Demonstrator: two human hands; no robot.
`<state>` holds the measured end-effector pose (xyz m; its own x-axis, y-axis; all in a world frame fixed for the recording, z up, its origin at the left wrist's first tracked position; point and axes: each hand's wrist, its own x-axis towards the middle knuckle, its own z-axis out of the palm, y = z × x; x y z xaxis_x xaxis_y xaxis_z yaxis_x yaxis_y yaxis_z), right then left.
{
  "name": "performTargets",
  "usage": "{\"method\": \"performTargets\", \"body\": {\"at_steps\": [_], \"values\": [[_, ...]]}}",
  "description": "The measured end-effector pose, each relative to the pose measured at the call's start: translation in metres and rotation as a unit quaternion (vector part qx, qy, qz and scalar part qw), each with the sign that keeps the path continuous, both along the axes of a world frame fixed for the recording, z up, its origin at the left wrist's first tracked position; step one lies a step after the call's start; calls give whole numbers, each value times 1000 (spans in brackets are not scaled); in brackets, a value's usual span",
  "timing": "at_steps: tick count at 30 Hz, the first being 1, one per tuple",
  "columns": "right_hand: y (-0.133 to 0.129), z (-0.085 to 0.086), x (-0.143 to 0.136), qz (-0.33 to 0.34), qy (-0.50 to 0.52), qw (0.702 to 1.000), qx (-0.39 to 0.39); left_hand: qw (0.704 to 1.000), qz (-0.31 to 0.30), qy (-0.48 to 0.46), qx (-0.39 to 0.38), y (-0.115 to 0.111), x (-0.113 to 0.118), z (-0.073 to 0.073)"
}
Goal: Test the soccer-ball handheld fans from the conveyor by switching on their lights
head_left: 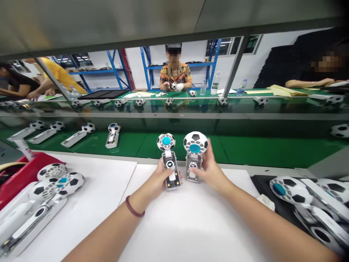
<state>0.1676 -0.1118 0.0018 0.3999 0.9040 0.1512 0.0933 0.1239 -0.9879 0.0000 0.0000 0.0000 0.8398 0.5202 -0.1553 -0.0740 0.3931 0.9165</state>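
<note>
Hands (160, 176) (209, 169) each clasp a football fan (170, 160) (194, 154) — fingertips hidden behind handles.

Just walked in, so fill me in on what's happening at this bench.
A person holds two football-patterned handheld fans upright over a white mat: the left hand grips the left fan, the right hand the right fan. More fans lie on the green conveyor belt and in piles at both sides. Across it, another person works.

white sheet-covered workbench (191, 225): soccer-ball handheld fans piled left (58, 183), more on black tray right (300, 194); green conveyor belt (245, 149) carries four fans (81, 133)
</note>
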Motion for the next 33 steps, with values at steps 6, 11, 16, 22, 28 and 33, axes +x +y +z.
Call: {"method": "performTargets", "body": {"at_steps": [6,11,16,22,28,33], "values": [[-3,-4,-1,88,119,982,-120,996,-47,6,-70,-8,-2,7],[-3,-3,-14,76,317,944,-44,997,-45,8,-62,-8,-2,6],[-1,-4,-17,62,358,931,-39,997,-24,17,-65,-10,-1,7],[-1,-3,-16,77,349,933,-48,996,-41,43,-68,-10,-2,10],[-2,0,-18,84,336,937,-48,996,-43,38,-67,-10,-2,10],[-2,1,-18,105,326,939,-35,996,-35,44,-62,-11,-1,10]]}}
